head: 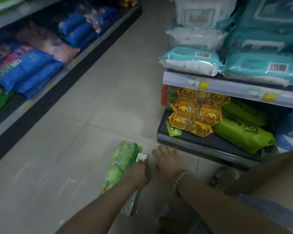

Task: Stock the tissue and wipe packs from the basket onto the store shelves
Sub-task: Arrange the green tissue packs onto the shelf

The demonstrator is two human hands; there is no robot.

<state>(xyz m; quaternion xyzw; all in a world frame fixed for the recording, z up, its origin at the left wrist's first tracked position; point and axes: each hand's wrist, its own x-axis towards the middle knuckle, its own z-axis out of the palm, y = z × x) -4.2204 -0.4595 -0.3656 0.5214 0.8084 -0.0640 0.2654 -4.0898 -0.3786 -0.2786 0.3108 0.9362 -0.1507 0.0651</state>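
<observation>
My left hand [137, 173] grips a long light-green tissue pack [120, 164] low over the tiled floor, along with a small white pack [141, 157] at its fingertips. My right hand [166, 162] hovers just to the right of it with fingers spread and holds nothing; a bead bracelet circles its wrist. Ahead on the right, the bottom shelf [193, 142] carries yellow duck-print tissue packs [195, 115] and green packs [243, 132]. The shelf above holds teal and white wipe packs [193, 59]. No basket shows in view.
A left-hand shelf row [41, 102] holds blue, pink and green bags [25, 68]. The tiled aisle floor [100, 92] runs between the two shelf units. A silvery flat item [132, 205] lies under my left forearm. My knee [269, 191] is at the lower right.
</observation>
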